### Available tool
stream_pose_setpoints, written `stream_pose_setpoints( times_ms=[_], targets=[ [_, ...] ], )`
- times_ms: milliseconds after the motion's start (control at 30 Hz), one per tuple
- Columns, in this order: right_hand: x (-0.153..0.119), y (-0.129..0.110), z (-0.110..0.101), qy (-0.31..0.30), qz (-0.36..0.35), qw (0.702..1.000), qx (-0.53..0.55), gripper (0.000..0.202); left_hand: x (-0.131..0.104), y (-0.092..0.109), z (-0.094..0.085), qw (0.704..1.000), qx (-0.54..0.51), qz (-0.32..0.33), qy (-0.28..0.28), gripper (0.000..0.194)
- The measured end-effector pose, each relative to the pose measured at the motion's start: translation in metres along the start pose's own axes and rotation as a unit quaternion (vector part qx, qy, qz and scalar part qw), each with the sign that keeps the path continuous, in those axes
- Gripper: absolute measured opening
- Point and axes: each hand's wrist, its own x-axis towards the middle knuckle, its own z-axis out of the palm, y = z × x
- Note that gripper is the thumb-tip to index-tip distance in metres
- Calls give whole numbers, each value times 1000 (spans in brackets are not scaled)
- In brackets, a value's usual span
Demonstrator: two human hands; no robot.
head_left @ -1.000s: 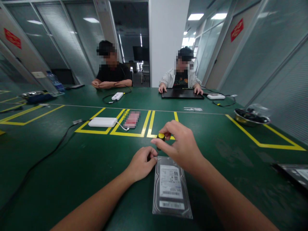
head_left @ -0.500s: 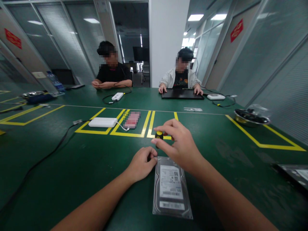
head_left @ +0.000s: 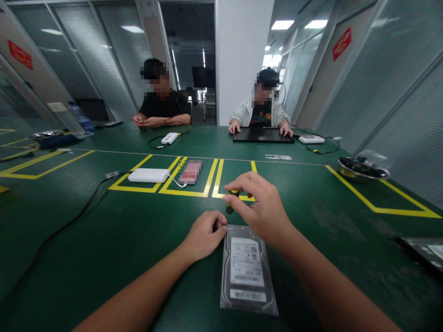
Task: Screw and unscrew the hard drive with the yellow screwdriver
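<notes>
A hard drive (head_left: 246,272) lies label side up on the green table (head_left: 138,240), its short far edge between my hands. My left hand (head_left: 205,237) rests on the table with curled fingers, thumb and fingertips closed at the drive's far left corner. Above that corner, my right hand (head_left: 265,203) pinches the black and yellow handle of a small screwdriver (head_left: 229,209) between thumb and fingers. The handle is partly covered by the fingers, and its thin shaft is hard to make out. Whether the tip touches the drive I cannot tell.
A white power bank (head_left: 148,175) with cables and a pink phone (head_left: 190,172) lie ahead to the left. At right are a metal bowl (head_left: 363,171) of dark parts and a dark metal device (head_left: 420,249). Two people sit opposite, one touching a black panel (head_left: 263,134).
My right fingers have shifted around the screwdriver handle, which now looks turned and more covered. My left hand and the hard drive stay in place.
</notes>
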Motion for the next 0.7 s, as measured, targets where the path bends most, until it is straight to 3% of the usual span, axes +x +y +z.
stream_pose_setpoints(
  times_ms=[133,400,567,700],
  targets=[
    [0,1,-2,-18,-16,1000,11,28,0,1,-1,1000,0,-5,1,3],
    [0,2,1,17,8,1000,15,12,0,2,-1,1000,2,-6,0,3],
    [0,4,1,15,15,1000,11,24,0,2,-2,1000,6,-10,1,3],
    [0,5,2,8,16,999,30,19,0,2,-1,1000,5,-7,2,3]
  ],
)
